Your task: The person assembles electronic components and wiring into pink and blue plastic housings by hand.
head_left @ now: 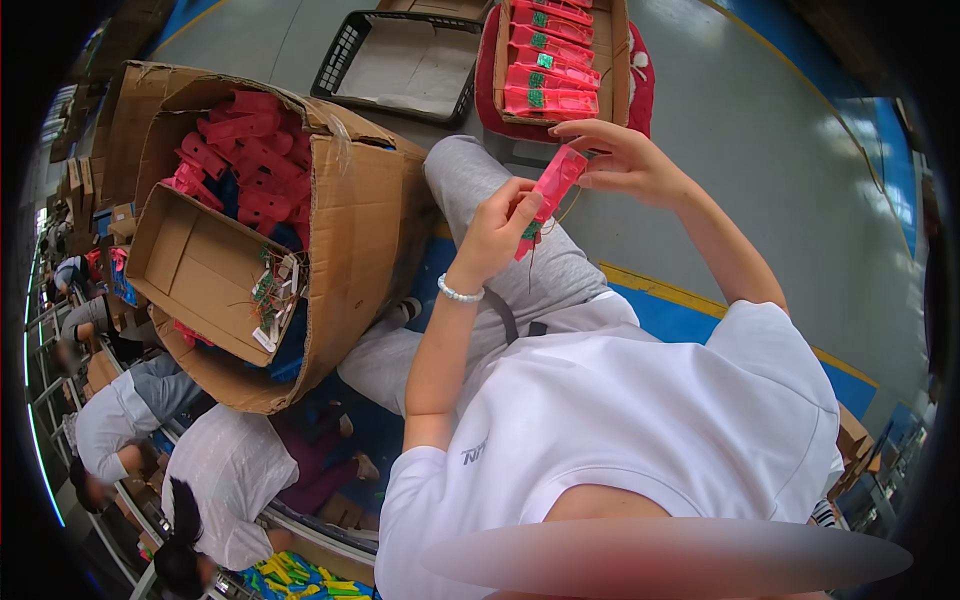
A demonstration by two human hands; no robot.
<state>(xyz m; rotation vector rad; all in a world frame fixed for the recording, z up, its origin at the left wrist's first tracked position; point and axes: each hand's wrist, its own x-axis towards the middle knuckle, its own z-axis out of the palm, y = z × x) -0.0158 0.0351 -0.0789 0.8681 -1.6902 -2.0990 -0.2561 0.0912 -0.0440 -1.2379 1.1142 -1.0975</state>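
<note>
My left hand point(497, 228) pinches a long pink plastic casing point(558, 182) between thumb and fingers, held tilted above my grey-trousered lap. A small green circuit board point(531, 231) shows at the casing's lower end, and thin wires hang beside it. At the upper end, my right hand point(632, 168) has its thumb and fingers closed around the casing's tip. Past that hand, a cardboard tray point(614, 70) holds several similar pink casings in a row, many with green boards on them.
On my left stands a large cardboard carton point(365, 230) with loose pink casings point(255, 165). A shallow cardboard box point(195, 260) sits in its opening, holding small wired circuit boards point(280, 285). A black plastic crate point(345, 60) lies ahead. Other people work at the far left.
</note>
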